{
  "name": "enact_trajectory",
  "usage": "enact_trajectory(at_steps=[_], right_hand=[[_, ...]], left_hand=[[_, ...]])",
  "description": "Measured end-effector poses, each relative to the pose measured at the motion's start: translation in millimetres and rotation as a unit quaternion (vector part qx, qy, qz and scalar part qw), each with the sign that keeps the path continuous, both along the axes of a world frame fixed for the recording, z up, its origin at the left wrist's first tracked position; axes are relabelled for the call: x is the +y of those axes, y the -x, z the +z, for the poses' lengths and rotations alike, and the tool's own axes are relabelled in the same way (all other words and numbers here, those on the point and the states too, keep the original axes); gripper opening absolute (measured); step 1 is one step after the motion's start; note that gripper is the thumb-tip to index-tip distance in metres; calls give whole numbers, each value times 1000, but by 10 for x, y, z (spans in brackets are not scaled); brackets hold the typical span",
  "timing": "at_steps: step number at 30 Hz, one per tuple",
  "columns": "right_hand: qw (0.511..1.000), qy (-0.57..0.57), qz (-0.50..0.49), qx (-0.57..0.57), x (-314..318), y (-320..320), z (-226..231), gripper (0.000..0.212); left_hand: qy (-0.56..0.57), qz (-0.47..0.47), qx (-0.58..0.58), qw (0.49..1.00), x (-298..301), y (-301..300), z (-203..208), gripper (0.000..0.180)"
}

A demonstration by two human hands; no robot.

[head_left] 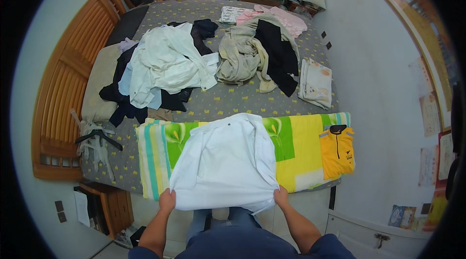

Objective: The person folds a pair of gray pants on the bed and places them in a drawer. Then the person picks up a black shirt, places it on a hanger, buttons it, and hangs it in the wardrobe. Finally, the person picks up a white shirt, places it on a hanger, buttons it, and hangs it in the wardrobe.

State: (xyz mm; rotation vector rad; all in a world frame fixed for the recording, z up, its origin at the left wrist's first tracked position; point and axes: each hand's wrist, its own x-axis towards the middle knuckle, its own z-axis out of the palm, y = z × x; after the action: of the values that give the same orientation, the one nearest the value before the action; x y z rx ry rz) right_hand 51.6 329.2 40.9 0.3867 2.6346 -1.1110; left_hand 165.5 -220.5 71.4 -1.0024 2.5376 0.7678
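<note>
Gripping the near edge of a plain white cloth garment [223, 166], both hands of a person in a dark blue top [238, 244] are clamped on the fabric: the left hand [167, 200] on its left corner, the right hand [281, 197] on its right corner, the two well apart with the hem stretched between them. The garment lies spread over a folded quilt of yellow, green and striped panels [284, 142], its far edge resting on the quilt and its near edge reaching past the quilt toward the person. To its right, on the quilt's end, I see a folded yellow-orange top with a dark collar [338, 154]. Behind, on a grey bedspread with small yellow figures [252, 101], sits a loose heap topped by a rumpled white shirt [165, 60]. Beside that heap are a crumpled grey-beige garment [238, 57] and a long black garment [276, 50], with a folded white cloth printed in pale orange [315, 84] farther right. A black plastic hanger [99, 134] lies at the left, near the slatted wooden headboard [73, 79].
</note>
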Motion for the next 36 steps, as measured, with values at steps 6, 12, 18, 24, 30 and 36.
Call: enact_trajectory(at_steps=[6, 12, 18, 24, 30, 36], right_hand=[[986, -39, -102, -128, 509, -348, -181, 27], [955, -37, -192, 224, 970, 734, 266, 30], [985, -152, -58, -56, 1053, 1230, 715, 35], [968, -153, -178, -87, 1375, 799, 9, 57], [961, -240, 104, 85, 346, 573, -196, 66], [961, -115, 220, 122, -650, 622, 133, 65]], left_hand=[[-16, 31, 44, 998, 77, -375, -411, 35], [-40, 155, 144, 977, 293, 231, -164, 35], [-40, 143, 93, 984, 155, 125, -341, 36], [-118, 282, 87, 948, 499, 102, -524, 61], [-72, 229, 132, 962, 478, 216, -442, 44], [-90, 218, 116, 965, 364, 249, -404, 41]])
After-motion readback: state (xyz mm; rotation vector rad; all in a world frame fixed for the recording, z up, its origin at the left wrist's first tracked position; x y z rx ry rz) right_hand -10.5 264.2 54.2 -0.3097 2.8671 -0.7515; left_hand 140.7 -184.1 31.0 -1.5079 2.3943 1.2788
